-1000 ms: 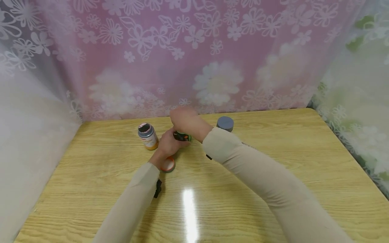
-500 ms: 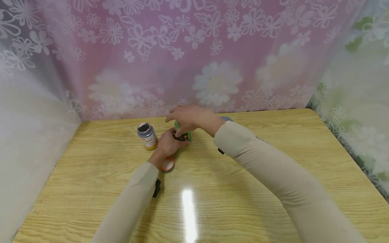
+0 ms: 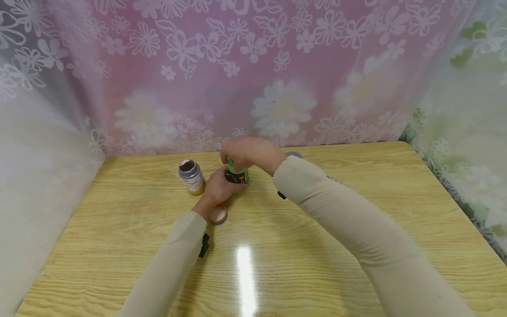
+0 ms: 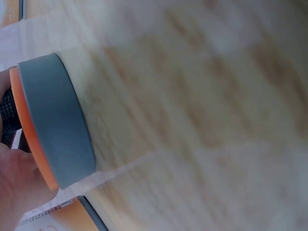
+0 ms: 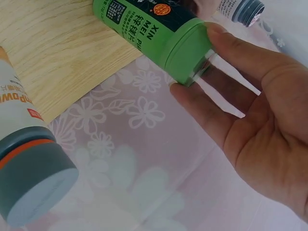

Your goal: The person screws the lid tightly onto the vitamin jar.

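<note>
A green bottle [image 3: 238, 176] with a dark label stands on the table. My left hand [image 3: 219, 188] grips it low around the body; the far fingers are hidden behind it. From above, my right hand [image 5: 264, 106] holds the bottle's green cap [image 5: 190, 50] between thumb and fingers; a clear rim shows at its top. Left of the left hand stands a white-and-orange bottle [image 3: 192, 179] without a lid, its mouth dark inside a shiny torn edge. A loose grey lid [image 4: 57, 120] with an orange rim lies by the left wrist, inside facing up.
Another bottle with a grey lid [image 5: 41, 180] and orange ring stands right of the green one, mostly behind the right forearm in the head view. The wooden table [image 3: 138, 246] ends at a pink flowered curtain [image 3: 190, 101] close behind the bottles.
My right hand's fingers spread out on the green cap half a second ago, and now they have closed round it again. The left hand, the loose lid and the open bottle stay in place.
</note>
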The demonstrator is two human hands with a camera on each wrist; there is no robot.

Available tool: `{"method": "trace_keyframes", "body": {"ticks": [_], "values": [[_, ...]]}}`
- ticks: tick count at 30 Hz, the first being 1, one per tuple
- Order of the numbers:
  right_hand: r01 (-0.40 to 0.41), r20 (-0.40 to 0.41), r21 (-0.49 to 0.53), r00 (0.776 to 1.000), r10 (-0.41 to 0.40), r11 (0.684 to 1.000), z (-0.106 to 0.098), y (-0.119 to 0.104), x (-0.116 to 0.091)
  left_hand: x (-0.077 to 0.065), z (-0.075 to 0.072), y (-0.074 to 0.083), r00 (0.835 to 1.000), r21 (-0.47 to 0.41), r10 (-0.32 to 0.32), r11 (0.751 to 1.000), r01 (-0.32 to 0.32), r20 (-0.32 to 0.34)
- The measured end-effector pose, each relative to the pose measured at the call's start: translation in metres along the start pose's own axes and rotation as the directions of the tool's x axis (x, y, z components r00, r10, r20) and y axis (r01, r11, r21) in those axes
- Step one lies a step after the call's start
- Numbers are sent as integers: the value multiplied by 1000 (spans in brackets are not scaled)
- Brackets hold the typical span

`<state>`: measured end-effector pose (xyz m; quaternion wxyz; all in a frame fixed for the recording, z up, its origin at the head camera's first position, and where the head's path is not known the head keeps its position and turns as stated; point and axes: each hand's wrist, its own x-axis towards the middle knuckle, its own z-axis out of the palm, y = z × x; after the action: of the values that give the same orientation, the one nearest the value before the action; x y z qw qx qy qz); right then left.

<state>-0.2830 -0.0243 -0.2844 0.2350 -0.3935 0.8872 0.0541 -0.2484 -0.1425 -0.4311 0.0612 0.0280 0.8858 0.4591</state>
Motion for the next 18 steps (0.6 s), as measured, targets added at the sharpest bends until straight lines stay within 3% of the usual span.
{"method": "trace_keyframes", "body": {"ticks": [18], "values": [[-111, -119, 30, 986, 113, 993, 11, -12, -4, 0, 2, 0, 1000, 19, -13, 1000, 13, -20]]}}
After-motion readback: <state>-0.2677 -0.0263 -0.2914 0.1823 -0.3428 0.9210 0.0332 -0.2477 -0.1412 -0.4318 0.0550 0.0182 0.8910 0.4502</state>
